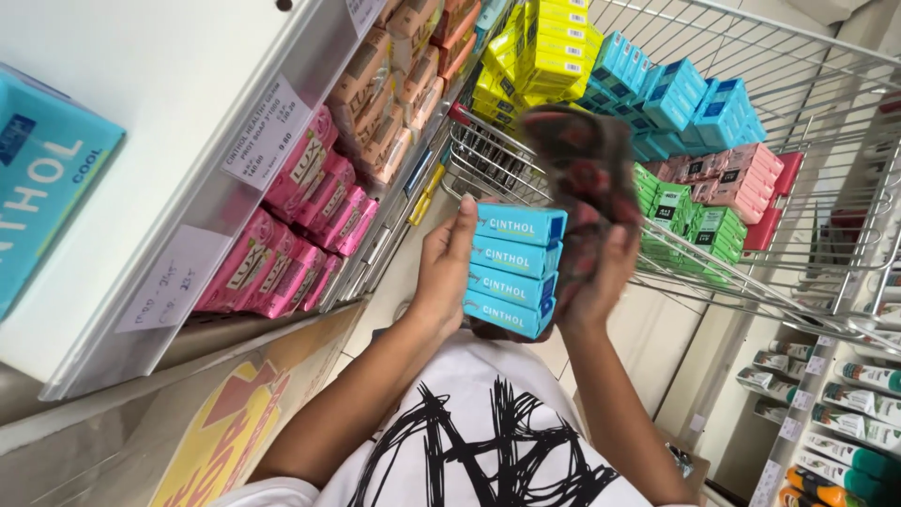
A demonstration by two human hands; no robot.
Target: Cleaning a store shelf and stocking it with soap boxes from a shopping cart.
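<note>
Trolley wire fills the right of the view, its basket stacked with yellow, blue, pink and green soap boxes, while a shelf of pink and peach packs runs along the left. Between the two, in front of a white printed shirt, a stack of four light-blue soap cartons is held up at chest level. The left hand is wrapped around the stack's left side, thumb laid on the top carton's front. The right hand is pressed against the right ends, with a dark, red-patterned cloth gripped or draped over it; which cannot be told. Each carton is oblong, light blue, with white lettering on its long face. The stack is judged light and stiff, though glossy card may let the boxes slide apart, so squeezing from both ends seems soundest.
</note>
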